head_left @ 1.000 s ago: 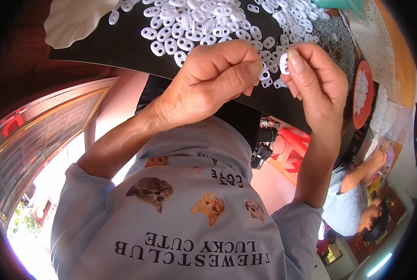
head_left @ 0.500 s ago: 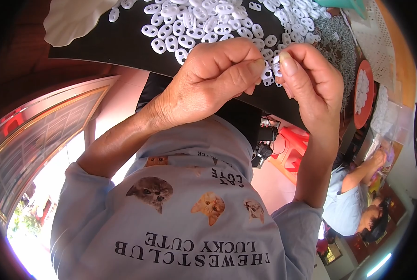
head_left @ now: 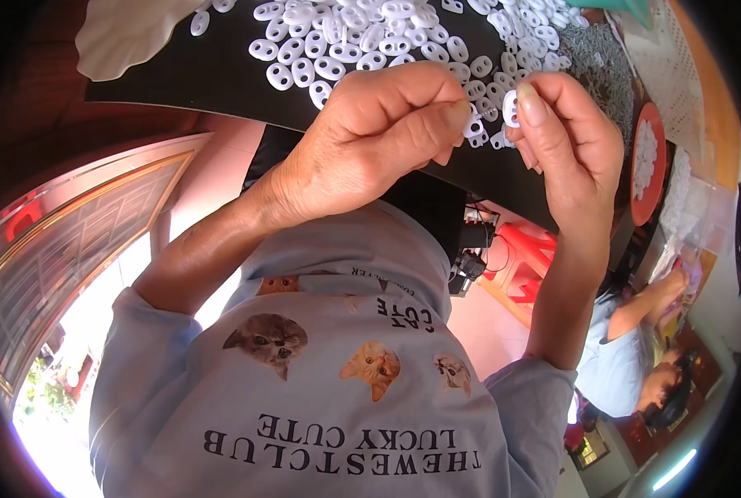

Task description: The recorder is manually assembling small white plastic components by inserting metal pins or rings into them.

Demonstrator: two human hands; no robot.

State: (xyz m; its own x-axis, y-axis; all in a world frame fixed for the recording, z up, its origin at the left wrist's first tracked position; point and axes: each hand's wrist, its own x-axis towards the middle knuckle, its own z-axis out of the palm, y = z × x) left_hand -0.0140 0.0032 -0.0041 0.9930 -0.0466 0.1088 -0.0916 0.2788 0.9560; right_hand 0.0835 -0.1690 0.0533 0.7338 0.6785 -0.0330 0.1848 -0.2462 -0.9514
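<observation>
My left hand [head_left: 395,124] is closed in a pinch above the dark tabletop. At its fingertips shows a small white plastic piece [head_left: 473,125], mostly hidden by the thumb and fingers. My right hand [head_left: 565,133] pinches a white oval cord lock [head_left: 511,109] with two holes between thumb and forefinger. The two hands are a short way apart, at about the same height. Behind and beneath them lies a loose heap of similar white cord locks [head_left: 345,51]. To the right of the heap is a pile of small grey metal springs [head_left: 599,70].
A red dish [head_left: 657,137] of small white pieces stands at the right. A cream scalloped dish [head_left: 125,41] lies at the upper left, and a green container [head_left: 628,7] at the top right. Below the table is a red stool [head_left: 524,261]. Another person [head_left: 623,357] sits at the right.
My right hand has moved right, away from my left hand, with the cord lock in its pinch. The gap between them has widened. The left hand has hardly moved.
</observation>
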